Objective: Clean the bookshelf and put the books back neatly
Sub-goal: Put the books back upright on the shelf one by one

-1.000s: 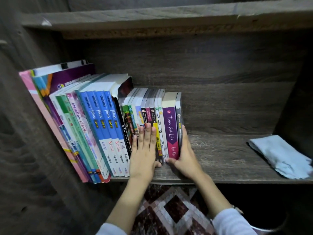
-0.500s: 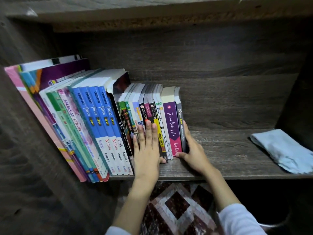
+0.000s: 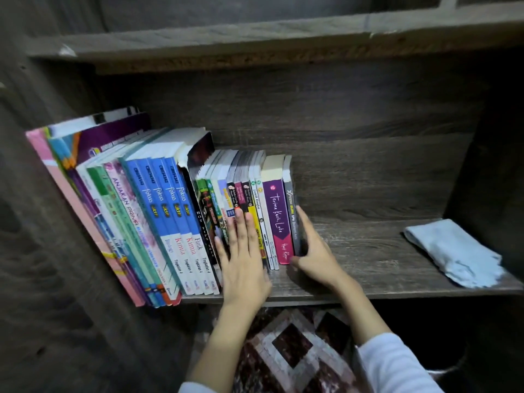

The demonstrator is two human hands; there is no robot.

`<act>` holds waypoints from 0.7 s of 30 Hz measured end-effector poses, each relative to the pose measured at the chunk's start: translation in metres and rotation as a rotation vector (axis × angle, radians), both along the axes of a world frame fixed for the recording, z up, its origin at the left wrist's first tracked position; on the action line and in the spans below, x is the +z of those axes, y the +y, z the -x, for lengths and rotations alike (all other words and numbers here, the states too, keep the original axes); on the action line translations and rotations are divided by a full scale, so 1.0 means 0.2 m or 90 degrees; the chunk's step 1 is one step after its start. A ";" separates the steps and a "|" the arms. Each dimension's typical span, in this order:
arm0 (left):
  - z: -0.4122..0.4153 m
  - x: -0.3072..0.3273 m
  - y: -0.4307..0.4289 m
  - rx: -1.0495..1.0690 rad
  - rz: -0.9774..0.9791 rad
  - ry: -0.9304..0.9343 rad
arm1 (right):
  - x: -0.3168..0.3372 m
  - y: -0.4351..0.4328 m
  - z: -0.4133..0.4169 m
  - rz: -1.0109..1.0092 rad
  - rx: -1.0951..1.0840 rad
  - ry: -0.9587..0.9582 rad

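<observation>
Maroon-and-cream patterned flooring (image 3: pixel 295 353) is seen nearest, beneath two forearms raised to the dark wood-grain shelf board (image 3: pixel 382 293). The purple-spined paperback (image 3: pixel 279 222) is taken as the marker.

Just left of it, the left hand (image 3: pixel 243 265) is laid flat on the spines of the small paperbacks (image 3: pixel 241 194). Its fingers are straight and held together, and nothing is gripped. Just right of it, the right hand (image 3: pixel 319 253) is pressed against the outer cover of the thin dark-grey book (image 3: pixel 291 211) that ends the row. Its fingers are laid along that cover, with the thumb by the foot of the spines, and it is not closed round the book.

Farther left of the marker, the tall blue-spined textbooks (image 3: pixel 175 222) are seen leaning leftward. Well to its right, a crumpled pale-blue cloth (image 3: pixel 453 253) lies untouched on the board.

The books are shelved, so the step in hand is judged to be squaring the row. Next, the spines would need to be pushed level. The row would then be squeezed from its right end with even pressure, so that the leaning volumes are stood upright.
</observation>
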State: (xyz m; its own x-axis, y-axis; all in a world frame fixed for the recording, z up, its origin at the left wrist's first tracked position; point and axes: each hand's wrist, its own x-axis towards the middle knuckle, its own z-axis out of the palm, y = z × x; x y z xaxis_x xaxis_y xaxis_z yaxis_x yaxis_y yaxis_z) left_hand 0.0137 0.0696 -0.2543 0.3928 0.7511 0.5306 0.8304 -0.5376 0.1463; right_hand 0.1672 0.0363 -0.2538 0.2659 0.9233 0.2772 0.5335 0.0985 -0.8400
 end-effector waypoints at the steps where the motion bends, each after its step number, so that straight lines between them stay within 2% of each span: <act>1: 0.00 0.01 -0.02 0.001 -0.003 -0.018 | 0.01 -0.01 0.00 -0.008 -0.009 -0.010; 6: -0.03 0.09 -0.14 -0.020 -0.081 -0.114 | 0.16 -0.15 -0.02 -0.076 -0.103 0.022; 13: -0.16 0.30 -0.32 -0.122 -0.107 -0.217 | 0.28 -0.47 -0.02 -0.214 -0.189 -0.059; 21: -0.42 0.47 -0.65 -0.259 -0.135 -0.280 | 0.41 -0.87 -0.18 -0.281 -0.309 -0.128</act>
